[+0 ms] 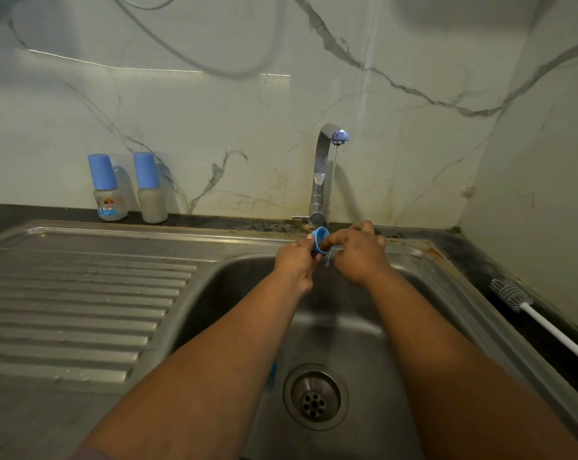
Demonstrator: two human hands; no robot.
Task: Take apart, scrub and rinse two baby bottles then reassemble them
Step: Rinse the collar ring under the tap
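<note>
Rinsing under the tap's [327, 171] thin stream, a blue bottle ring [320, 240], probably the collar, sits pinched between left hand [296, 260] and right hand [359, 254] over the sink [347, 327]. Two capped baby bottles [128, 189] stand at ten o'clock; a bottle brush [513, 295] lies at three o'clock.

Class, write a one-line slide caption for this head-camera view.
Both hands rinse a blue bottle ring under the tap.
</note>
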